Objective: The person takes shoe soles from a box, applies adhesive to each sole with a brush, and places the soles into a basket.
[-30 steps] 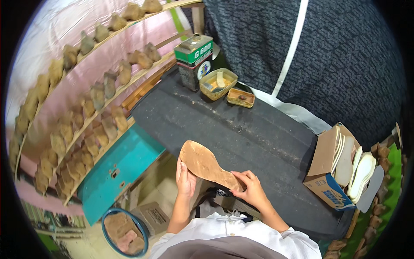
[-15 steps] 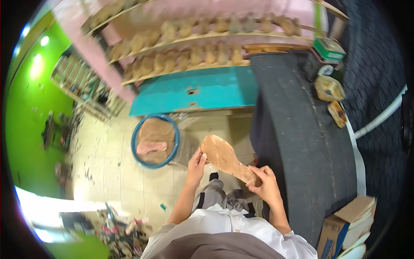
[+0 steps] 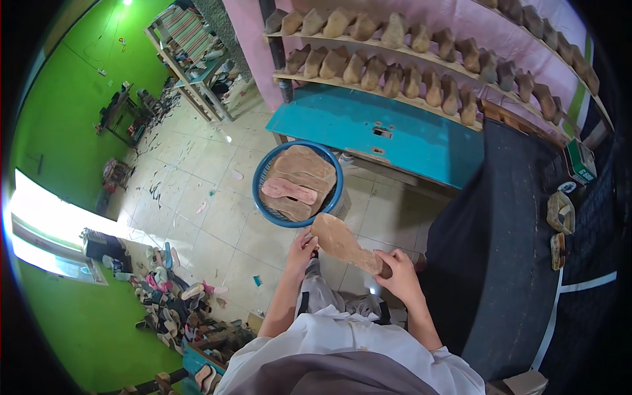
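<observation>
Between my two hands hangs a brown shoe insole, wide at its left end and narrower toward the right, held in front of my body. My left hand pinches the edge of the wide end, its thumb on the near side. The narrow end sits in the grip of my right hand, with the thumb pressed on top. Just beyond the wide end, a blue plastic basket contains several brown insole-shaped pieces. A pink insole lies on top of them.
A black-covered table runs along my right, carrying a green box and small containers. Ahead stands a turquoise bench below shelves of wooden shoe lasts. A heap of shoes lies on the floor at left.
My view has turned to the left, so the basket, bench and shelves appear farther right. Both hands still hold the brown insole in nearly the same pose.
</observation>
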Available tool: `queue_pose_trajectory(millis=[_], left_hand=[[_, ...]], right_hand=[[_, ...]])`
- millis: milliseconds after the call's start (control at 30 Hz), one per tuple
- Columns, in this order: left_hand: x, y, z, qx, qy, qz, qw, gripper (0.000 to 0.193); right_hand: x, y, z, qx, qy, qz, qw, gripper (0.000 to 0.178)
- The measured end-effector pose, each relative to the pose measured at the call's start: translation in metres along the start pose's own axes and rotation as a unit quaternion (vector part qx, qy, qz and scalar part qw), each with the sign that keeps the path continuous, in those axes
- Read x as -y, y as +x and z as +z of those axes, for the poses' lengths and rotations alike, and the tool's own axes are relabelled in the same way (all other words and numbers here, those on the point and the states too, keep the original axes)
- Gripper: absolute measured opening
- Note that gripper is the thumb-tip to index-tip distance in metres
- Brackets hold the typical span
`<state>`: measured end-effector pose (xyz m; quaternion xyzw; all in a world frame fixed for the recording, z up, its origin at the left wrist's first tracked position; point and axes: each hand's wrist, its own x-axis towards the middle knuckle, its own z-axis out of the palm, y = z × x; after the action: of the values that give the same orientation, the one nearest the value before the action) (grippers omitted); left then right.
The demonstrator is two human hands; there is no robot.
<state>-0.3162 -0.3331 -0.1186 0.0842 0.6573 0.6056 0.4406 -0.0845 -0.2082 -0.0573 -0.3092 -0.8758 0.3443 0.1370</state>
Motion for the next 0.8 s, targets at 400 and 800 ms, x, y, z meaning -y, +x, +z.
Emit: queue_pose_trajectory(millis=[400, 800], left_hand=[[0.044, 0.172, -0.167, -0.046, 0.043, -0.086, 0.994, 0.046], [0.056, 0.273, -0.246, -0.125, 0.295, -0.09, 0.943, 0.058]], right_hand=[[-0.016, 0.161, 0.186, 0.07, 0.005, -0.015, 0.997, 0.062], [-0.009, 0.245, 0.305, 0.097, -0.071, 0.0, 0.993, 0.064]])
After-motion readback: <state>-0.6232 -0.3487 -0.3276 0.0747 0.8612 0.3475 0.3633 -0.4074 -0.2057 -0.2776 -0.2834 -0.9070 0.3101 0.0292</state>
